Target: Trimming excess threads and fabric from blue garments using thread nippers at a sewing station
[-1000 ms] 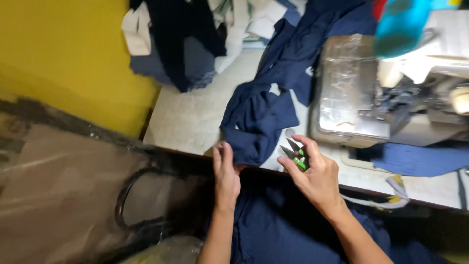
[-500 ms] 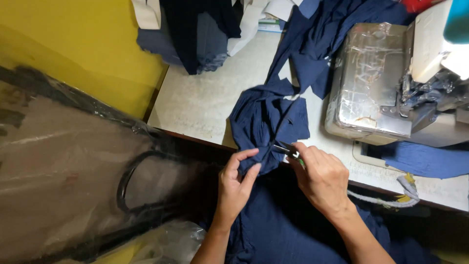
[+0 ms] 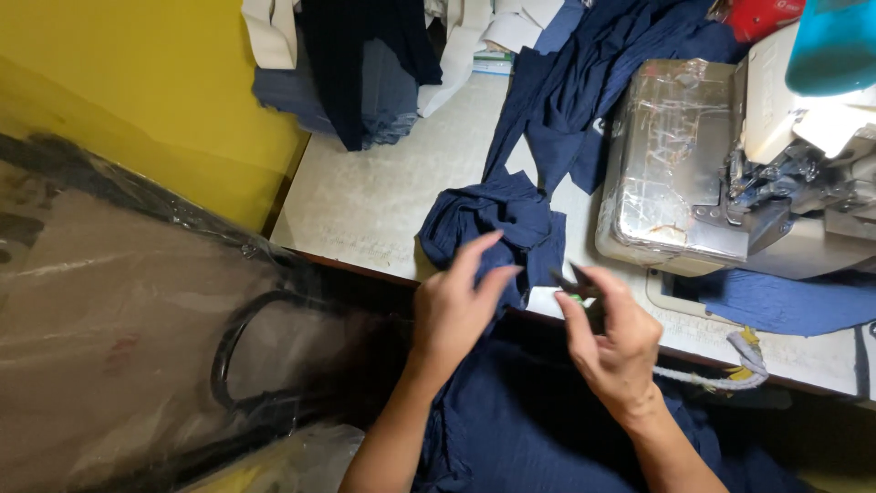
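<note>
Lifted off the cloth since half a second ago: left hand (image 3: 461,306), fingers released, just above navy fabric (image 3: 497,224) bunched at counter (image 3: 365,201) edge beside sewing machine (image 3: 693,173). Right hand (image 3: 611,342) fingers grasping small snips (image 3: 573,285), mostly hidden. Fabric soft, crumpled, draping into lap.

Both forearms are showing bare from the bottom of the view up to the wrists, with no sleeve reaching them. The left hand (image 3: 461,301) and the right hand (image 3: 613,345) are wearing no gloves, rings, watch or bands. The fingernails are looking short and unpainted.
</note>
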